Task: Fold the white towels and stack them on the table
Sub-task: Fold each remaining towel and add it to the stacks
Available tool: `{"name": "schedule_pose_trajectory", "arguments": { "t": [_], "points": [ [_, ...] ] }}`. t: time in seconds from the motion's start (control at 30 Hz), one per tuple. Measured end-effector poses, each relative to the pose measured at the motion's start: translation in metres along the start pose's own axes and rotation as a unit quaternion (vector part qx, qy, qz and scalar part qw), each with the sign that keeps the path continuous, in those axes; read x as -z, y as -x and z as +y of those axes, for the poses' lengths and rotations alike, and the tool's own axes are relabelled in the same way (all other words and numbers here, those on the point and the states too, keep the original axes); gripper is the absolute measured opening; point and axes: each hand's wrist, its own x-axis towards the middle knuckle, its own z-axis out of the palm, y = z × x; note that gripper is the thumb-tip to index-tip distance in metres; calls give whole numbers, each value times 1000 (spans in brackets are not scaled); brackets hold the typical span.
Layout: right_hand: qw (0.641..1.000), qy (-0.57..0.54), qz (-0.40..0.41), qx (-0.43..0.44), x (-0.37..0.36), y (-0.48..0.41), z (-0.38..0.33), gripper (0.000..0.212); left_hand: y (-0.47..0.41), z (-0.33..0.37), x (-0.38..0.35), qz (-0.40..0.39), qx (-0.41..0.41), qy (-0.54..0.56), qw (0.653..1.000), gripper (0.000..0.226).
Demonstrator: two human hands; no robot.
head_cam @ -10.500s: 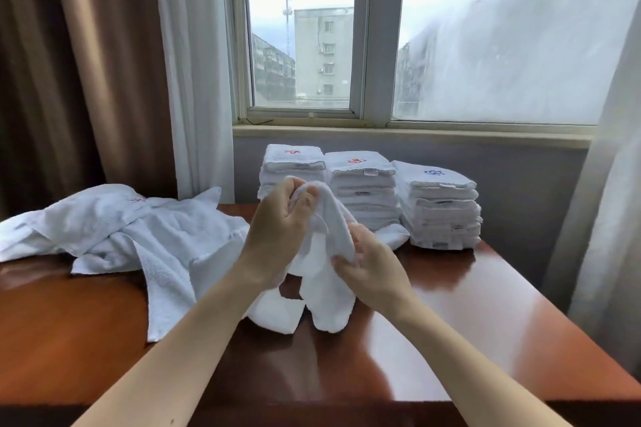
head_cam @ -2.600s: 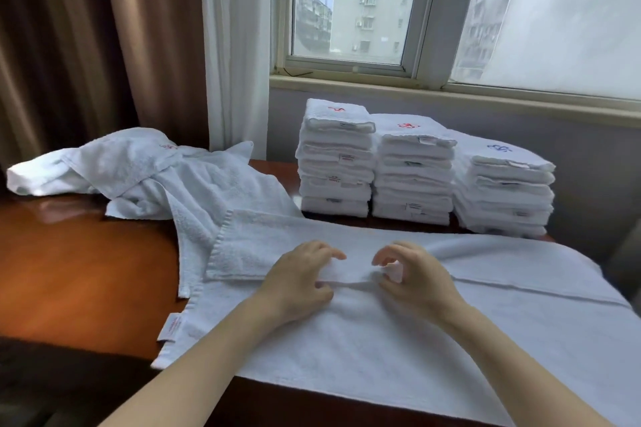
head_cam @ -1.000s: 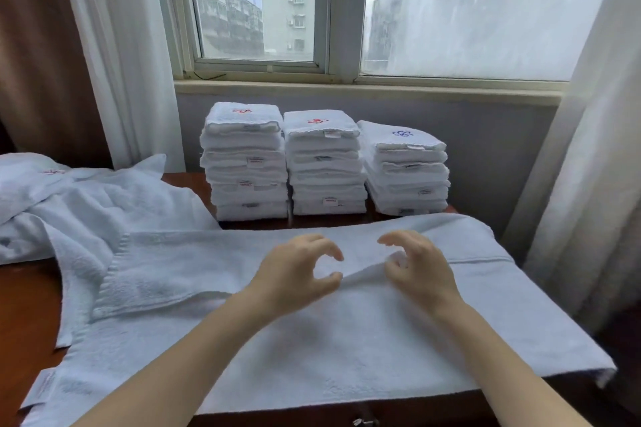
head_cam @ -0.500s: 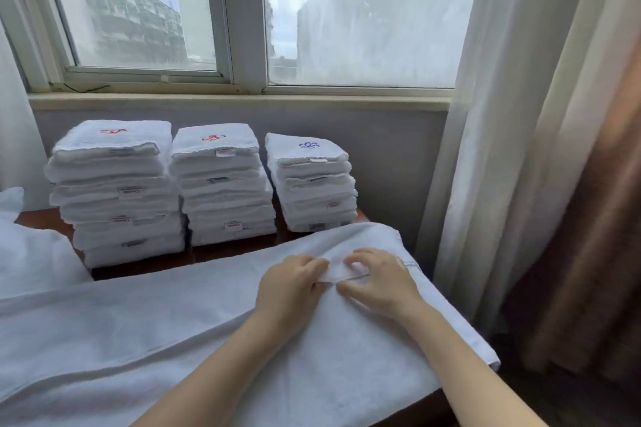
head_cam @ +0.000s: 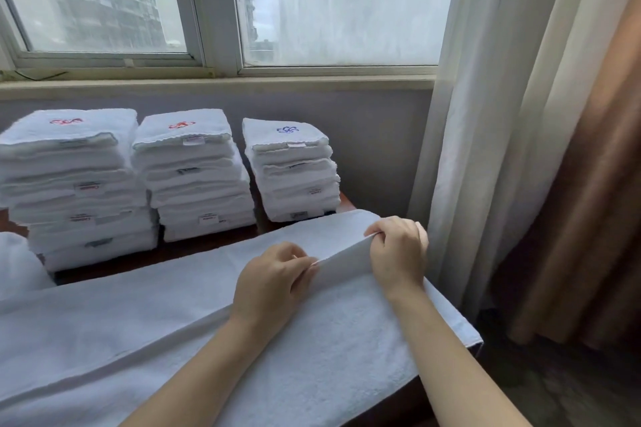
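Observation:
A large white towel (head_cam: 145, 319) lies spread across the wooden table (head_cam: 194, 246), its far half folded back toward me. My left hand (head_cam: 274, 277) pinches the folded edge near the towel's right end. My right hand (head_cam: 399, 250) grips the same edge at the right corner and holds it lifted off the layer below. Behind the towel stand three stacks of folded white towels: a left stack (head_cam: 76, 184), a middle stack (head_cam: 194, 177) and a right stack (head_cam: 295, 166).
Part of another loose white towel (head_cam: 17, 263) shows at the left edge. A white sheer curtain (head_cam: 485, 114) and a brown drape (head_cam: 582, 184) hang close to the table's right end. A window sill (head_cam: 208, 80) runs along the wall behind the stacks.
Both hands have moved apart along the folded edge at the towel's right end, and the right hand has raised the corner. The view has shifted further right.

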Motion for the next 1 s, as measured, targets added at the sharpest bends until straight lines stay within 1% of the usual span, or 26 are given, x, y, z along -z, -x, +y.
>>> {"name": "schedule_pose_trajectory", "arguments": {
  "t": [0.07,0.13,0.17,0.27,0.33,0.37,0.4,0.43,0.47,0.53,0.57,0.67,0.73,0.83,0.9,1.0],
  "points": [
    [999,-3,47,-3,1,2,-2,31,0,0,0,-16,-4,7,1000,23],
    [997,-8,79,3,2,3,-4,32,0,0,0,-26,-8,15,1000,21],
    [996,-10,92,11,3,4,-5,32,0,0,0,-29,-9,18,999,23],
    [994,-16,105,35,4,6,-6,31,1,2,2,-35,12,21,999,43],
    [990,-19,108,86,4,8,-9,27,1,3,2,-48,32,4,998,47],
    [987,-20,98,127,4,9,-11,24,1,4,2,-55,37,-10,998,43],
    [983,-19,74,168,3,11,-12,21,1,5,2,-60,39,-24,997,37],
    [980,-10,27,195,0,12,-13,19,1,6,3,-65,43,-35,996,31],
    [979,12,-44,197,-2,14,-13,18,2,8,5,-77,51,-45,995,25],
    [965,95,-189,152,-3,15,-13,23,7,10,11,-105,78,-65,989,18],
    [956,135,-231,124,-2,14,-13,27,12,9,16,-116,94,-75,986,20],
    [940,186,-274,78,4,14,-22,33,32,-3,39,-149,132,-118,973,27],
    [934,185,-293,84,5,22,-34,39,51,-15,61,-173,141,-157,962,31],
    [925,121,-322,162,1,53,-63,51,85,-34,96,-194,179,-191,945,38],
    [912,68,-343,212,-6,78,-90,51,107,-43,118,-204,214,-200,934,43],
    [885,29,-374,276,-22,109,-134,52,133,-57,148,-214,264,-204,918,48]
  ]
}}
